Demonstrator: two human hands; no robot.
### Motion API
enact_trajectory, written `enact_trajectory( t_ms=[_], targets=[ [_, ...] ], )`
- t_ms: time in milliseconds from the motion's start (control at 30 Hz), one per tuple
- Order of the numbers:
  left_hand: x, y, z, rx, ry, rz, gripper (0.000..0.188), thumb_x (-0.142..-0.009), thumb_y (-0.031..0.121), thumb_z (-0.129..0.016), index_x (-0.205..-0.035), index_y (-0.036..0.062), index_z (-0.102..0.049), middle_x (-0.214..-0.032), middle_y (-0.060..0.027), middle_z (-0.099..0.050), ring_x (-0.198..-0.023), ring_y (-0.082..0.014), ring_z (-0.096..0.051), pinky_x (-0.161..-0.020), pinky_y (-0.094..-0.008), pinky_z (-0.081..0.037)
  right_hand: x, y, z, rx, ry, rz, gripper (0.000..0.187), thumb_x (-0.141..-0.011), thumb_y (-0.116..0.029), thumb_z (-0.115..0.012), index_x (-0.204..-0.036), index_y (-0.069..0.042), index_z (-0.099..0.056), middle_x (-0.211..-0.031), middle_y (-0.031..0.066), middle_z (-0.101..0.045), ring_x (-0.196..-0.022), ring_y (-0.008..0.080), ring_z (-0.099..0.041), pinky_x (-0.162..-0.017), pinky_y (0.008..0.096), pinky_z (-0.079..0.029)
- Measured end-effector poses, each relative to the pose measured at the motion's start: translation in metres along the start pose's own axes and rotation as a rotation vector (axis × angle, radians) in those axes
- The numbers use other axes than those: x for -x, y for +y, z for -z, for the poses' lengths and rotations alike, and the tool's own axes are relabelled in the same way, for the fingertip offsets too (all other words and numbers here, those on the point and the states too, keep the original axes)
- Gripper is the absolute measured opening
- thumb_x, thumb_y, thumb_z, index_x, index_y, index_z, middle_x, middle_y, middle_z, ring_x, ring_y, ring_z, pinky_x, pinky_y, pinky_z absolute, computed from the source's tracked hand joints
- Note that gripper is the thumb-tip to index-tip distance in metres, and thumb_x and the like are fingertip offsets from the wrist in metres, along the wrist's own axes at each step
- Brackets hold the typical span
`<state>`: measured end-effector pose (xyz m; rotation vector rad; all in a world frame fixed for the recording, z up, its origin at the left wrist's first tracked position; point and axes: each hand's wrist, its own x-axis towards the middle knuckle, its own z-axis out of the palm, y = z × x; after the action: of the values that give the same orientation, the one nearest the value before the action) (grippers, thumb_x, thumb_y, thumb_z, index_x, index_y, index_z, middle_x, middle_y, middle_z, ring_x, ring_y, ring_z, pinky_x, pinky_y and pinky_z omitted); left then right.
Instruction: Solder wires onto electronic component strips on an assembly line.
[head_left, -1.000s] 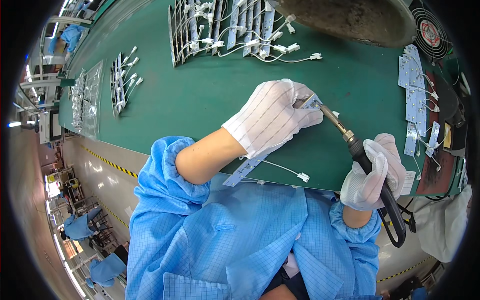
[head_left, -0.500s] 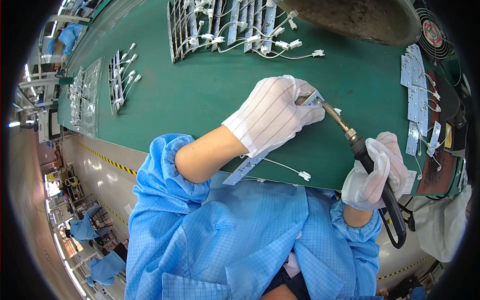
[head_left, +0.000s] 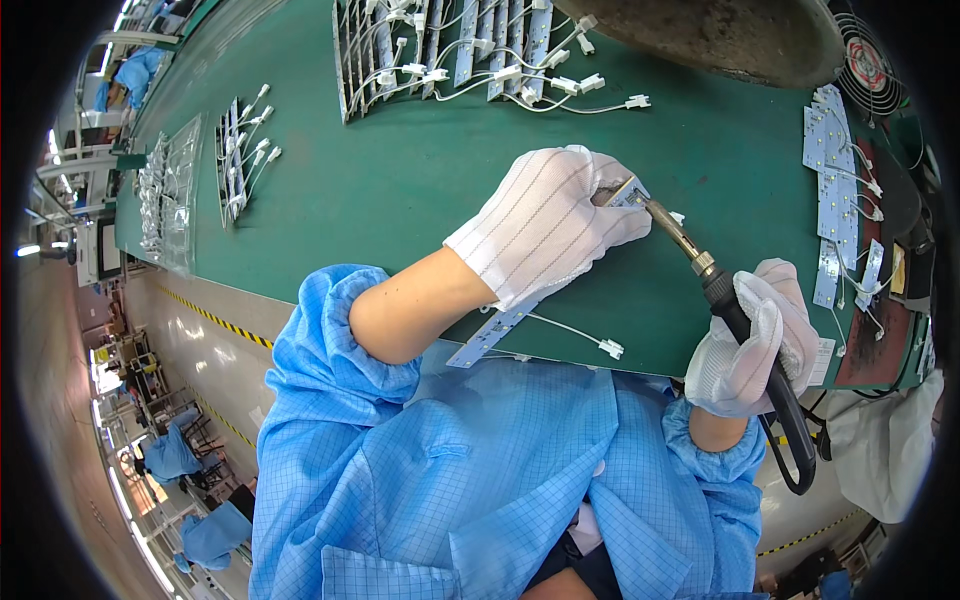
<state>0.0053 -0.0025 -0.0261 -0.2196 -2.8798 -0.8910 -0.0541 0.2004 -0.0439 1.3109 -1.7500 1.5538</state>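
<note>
In a white striped glove, my left hand [head_left: 555, 225] grips an LED strip board [head_left: 490, 338]. One end of the board shows past my fingertips and the other slants out below the hand toward the table's front edge; the middle is hidden. A thin white wire with a white connector [head_left: 611, 349] trails to its right. My gloved right hand [head_left: 755, 340] is wrapped round the black handle of a soldering iron [head_left: 728, 300]. The iron's metal tip meets the board's upper end beside my left fingertips.
Rows of LED strips with white wired connectors [head_left: 490, 50] lie at the back. A smaller bundle [head_left: 232, 165] and a clear plastic bag [head_left: 180, 195] are at the left. More LED boards [head_left: 838, 190] lie at the right near a round fan [head_left: 866, 62]. A dark metal hood [head_left: 720, 40] overhangs the back.
Almost nothing differs. My right hand and the soldering iron have shifted very slightly, and the tip stays at the board's end.
</note>
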Motion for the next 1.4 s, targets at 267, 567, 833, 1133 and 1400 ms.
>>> enact_trajectory(
  t_ms=[267, 567, 833, 1133, 1400],
  targets=[
    [-0.002, 0.004, 0.003, 0.188, -0.029, 0.217, 0.026, -0.079, 0.028, -0.063, -0.08, 0.0026, -0.064, -0.07, -0.0151, -0.056, -0.065, -0.0329, -0.054, -0.058, -0.039, -0.044, -0.003, -0.002, 0.005, 0.043, -0.08, -0.03, 0.02, -0.076, -0.002, -0.046, -0.093, 0.006, -0.052, -0.076, 0.022, -0.062, -0.05, 0.0212, -0.048, -0.051, 0.0342, -0.038],
    [-0.003, 0.002, 0.006, 0.287, -0.03, 0.293, 0.029, -0.077, 0.031, -0.062, -0.084, 0.0025, -0.065, -0.071, -0.0178, -0.059, -0.067, -0.0344, -0.056, -0.06, -0.0384, -0.045, 0.006, -0.006, 0.008, -0.054, 0.015, -0.234, 0.023, -0.081, -0.013, -0.043, -0.095, 0.003, -0.05, -0.078, 0.0176, -0.058, -0.061, 0.0209, -0.045, -0.06, 0.0362, -0.038],
    [-0.002, 0.0, 0.004, 0.295, -0.035, 0.259, 0.029, -0.078, 0.032, -0.06, -0.083, 0.0034, -0.064, -0.07, -0.0167, -0.058, -0.065, -0.035, -0.054, -0.06, -0.0395, -0.045, 0.003, -0.002, 0.001, -0.03, 0.084, -0.138, 0.018, -0.071, -0.004, -0.048, -0.079, 0.009, -0.059, -0.073, 0.0199, -0.063, -0.051, 0.0228, -0.045, -0.05, 0.0341, -0.035],
    [-0.002, 0.002, 0.005, 0.272, -0.006, 0.164, 0.029, -0.078, 0.031, -0.061, -0.084, 0.0033, -0.064, -0.068, -0.0169, -0.057, -0.065, -0.0347, -0.054, -0.06, -0.0384, -0.045, 0.001, -0.004, 0.003, -0.028, 0.021, -0.161, 0.02, -0.07, -0.006, -0.05, -0.079, 0.008, -0.06, -0.074, 0.0193, -0.064, -0.052, 0.0217, -0.045, -0.05, 0.0324, -0.035],
    [0.003, 0.011, 0.016, 0.067, 0.02, 0.36, 0.043, -0.073, 0.032, -0.071, -0.104, 0.0036, -0.06, -0.084, -0.0133, -0.062, -0.069, -0.0271, -0.059, -0.063, -0.0358, -0.049, 0.004, -0.001, 0.008, 0.015, 0.063, -0.135, 0.024, -0.075, -0.005, -0.048, -0.094, 0.008, -0.053, -0.076, 0.0207, -0.062, -0.054, 0.022, -0.048, -0.051, 0.0333, -0.038]
  ],
)
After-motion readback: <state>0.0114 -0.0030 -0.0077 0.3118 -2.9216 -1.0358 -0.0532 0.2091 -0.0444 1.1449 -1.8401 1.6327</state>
